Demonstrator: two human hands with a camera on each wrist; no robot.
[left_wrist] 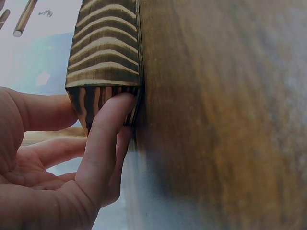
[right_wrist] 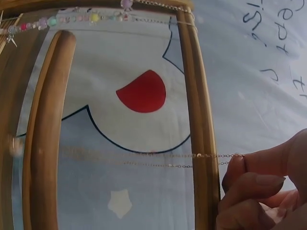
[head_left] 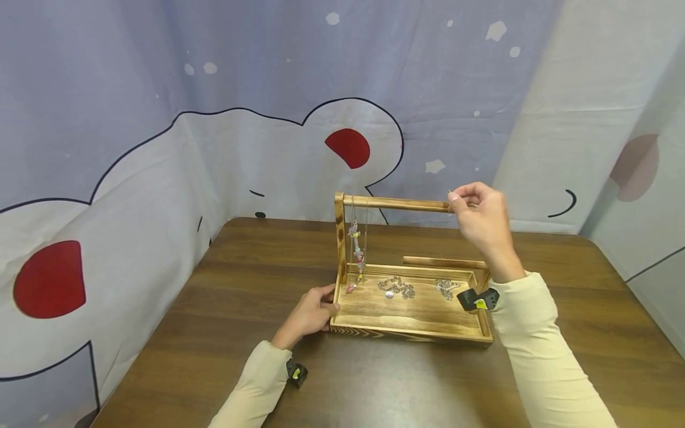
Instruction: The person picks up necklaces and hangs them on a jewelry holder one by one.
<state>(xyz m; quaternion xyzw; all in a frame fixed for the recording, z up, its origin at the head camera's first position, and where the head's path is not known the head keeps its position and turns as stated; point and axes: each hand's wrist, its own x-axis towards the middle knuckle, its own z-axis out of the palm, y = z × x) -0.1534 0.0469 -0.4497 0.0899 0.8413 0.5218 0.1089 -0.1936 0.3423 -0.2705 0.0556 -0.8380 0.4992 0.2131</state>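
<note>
My right hand is raised at the right part of a wooden jewelry stand's top bar. Thumb and fingertips pinch a thin chain necklace, whose two strands cross the bar in the right wrist view. Low at the stand's left end, my left hand grips the tray's end, with thumb and fingers about its corner. A pastel beaded necklace hangs from the bar's left end, a fine chain beside it. Inside the tray lie two bunched chain necklaces, one with a round silvery pendant.
A lower wooden bar runs behind the tray. The stand's left post rises from the tray's end, and the right forearm covers much of the right side. The stand sits on a brown wooden table; patterned curtains hang behind it.
</note>
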